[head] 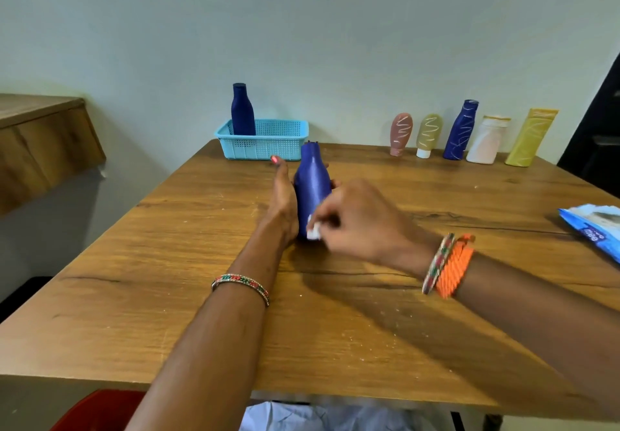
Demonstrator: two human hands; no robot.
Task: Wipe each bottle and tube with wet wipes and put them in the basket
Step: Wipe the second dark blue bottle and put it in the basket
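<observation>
My left hand (281, 195) grips a dark blue bottle (312, 185) from its left side, holding it tilted over the middle of the wooden table (201, 263). My right hand (355, 219) pinches a small white wet wipe (313, 229) against the bottle's lower end. A light blue basket (268, 143) stands at the table's far edge with another dark blue bottle (242, 110) upright in its left end. Along the far right edge stand a pink tube (400, 133), an olive tube (428, 134), a marked blue bottle (461, 130), a white bottle (488, 140) and a yellow tube (531, 137).
A blue pack of wet wipes (597, 226) lies at the table's right edge. A wooden shelf (43, 135) juts out at the left. The wall runs close behind the table. A red chair (100, 410) shows at the bottom left.
</observation>
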